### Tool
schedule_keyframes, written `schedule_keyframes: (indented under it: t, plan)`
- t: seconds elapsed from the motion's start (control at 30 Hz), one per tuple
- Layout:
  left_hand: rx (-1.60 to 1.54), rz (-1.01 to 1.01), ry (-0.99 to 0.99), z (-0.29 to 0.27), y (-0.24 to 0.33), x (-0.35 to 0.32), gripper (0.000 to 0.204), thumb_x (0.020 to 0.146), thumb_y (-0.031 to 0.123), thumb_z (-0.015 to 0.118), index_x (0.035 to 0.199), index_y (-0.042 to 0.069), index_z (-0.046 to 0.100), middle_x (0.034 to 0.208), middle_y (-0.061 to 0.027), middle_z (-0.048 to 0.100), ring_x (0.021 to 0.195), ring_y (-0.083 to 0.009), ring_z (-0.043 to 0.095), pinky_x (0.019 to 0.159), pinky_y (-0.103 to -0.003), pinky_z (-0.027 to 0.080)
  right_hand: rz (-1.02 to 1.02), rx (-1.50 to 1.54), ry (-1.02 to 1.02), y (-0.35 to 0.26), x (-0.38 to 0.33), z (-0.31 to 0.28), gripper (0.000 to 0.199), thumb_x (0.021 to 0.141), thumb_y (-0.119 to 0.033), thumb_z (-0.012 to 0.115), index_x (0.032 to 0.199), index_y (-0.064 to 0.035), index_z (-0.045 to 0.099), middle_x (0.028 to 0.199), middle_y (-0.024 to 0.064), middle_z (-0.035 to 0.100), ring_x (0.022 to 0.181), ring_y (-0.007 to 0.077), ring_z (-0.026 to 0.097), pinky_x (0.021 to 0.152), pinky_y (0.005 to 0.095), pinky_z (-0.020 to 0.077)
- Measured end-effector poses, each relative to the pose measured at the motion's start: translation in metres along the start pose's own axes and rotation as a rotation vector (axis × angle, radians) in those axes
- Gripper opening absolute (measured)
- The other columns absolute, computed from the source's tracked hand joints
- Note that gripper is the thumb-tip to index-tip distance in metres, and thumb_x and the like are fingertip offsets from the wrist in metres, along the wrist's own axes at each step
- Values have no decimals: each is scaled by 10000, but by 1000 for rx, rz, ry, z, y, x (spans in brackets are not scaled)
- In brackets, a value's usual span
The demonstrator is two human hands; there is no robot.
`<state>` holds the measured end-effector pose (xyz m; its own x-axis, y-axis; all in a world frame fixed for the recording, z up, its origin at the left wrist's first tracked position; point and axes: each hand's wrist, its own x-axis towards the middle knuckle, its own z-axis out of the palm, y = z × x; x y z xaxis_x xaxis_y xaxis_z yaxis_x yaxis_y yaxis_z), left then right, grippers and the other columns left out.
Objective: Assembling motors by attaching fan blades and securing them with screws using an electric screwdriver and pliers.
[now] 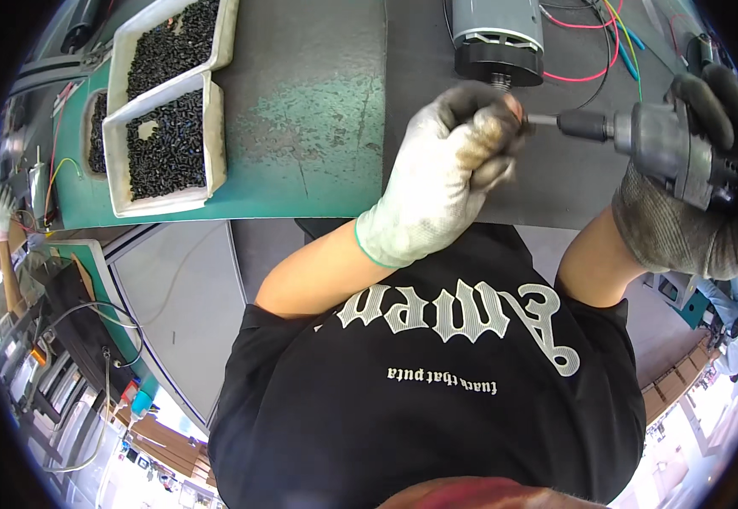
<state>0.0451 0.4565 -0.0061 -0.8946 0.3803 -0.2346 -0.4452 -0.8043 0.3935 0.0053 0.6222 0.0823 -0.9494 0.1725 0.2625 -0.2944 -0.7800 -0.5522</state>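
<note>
My left hand (456, 161), in a white knit glove with soiled fingertips, is closed just below the motor's threaded shaft (501, 81). Whatever its pinched fingers hold is hidden. A grey electric motor (498, 25) with a black end ring lies at the far side, its shaft pointing toward me. From the right, my right hand (683, 225), in a dark grey glove, grips a power screwdriver (659, 140). The driver's thin bit points left and reaches my left fingertips; its very tip cannot be seen.
Two white bins (216, 140) of small black parts stand on the worn green-and-grey bench (318, 136) at the left. Red, black, blue and green-yellow wires (585, 77) lie beside the motor. Other people's gloved hand (4, 212) and figure (734, 339) show at the edges.
</note>
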Motion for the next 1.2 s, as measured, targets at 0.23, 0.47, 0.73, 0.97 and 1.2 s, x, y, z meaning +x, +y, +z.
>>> schedule_keyframes:
  t: [0.23,0.47,0.73,0.97,1.2]
  plan:
    - [-142,-412,400,-1,-7,8,295,998,349,501,914,70,551,649,-11,503,590,-117,497,566,-270,442,125,181,-30,10,-6,-7,253,806,-36,554,1041,39,496,1004,124,471,891,208,432,739,332,422]
    - [-77,-209,141,-18,-14,25,250,970,265,572,1036,24,575,775,-32,588,686,-117,576,598,-259,468,-13,65,78,-2,10,-28,223,828,-44,553,1026,45,501,1012,124,452,889,203,427,700,322,428]
    - [315,-133,212,-4,-8,29,178,951,141,588,1042,-12,579,895,-70,641,700,-90,570,636,-224,466,38,-114,-107,6,3,-19,211,862,-67,529,1044,39,549,1065,146,445,931,216,451,737,327,476]
    - [261,-155,146,-10,-11,33,185,938,136,609,1004,-35,590,842,-70,643,675,-103,603,610,-232,500,86,-142,-226,13,5,-8,246,892,-66,507,1114,36,540,1115,148,446,970,219,458,779,332,487]
    - [368,-179,176,-4,-11,34,166,933,70,574,1065,-29,587,951,-69,642,719,-89,579,668,-216,483,274,-269,294,8,4,11,206,888,-98,552,1060,13,575,1084,119,522,966,200,515,802,328,494]
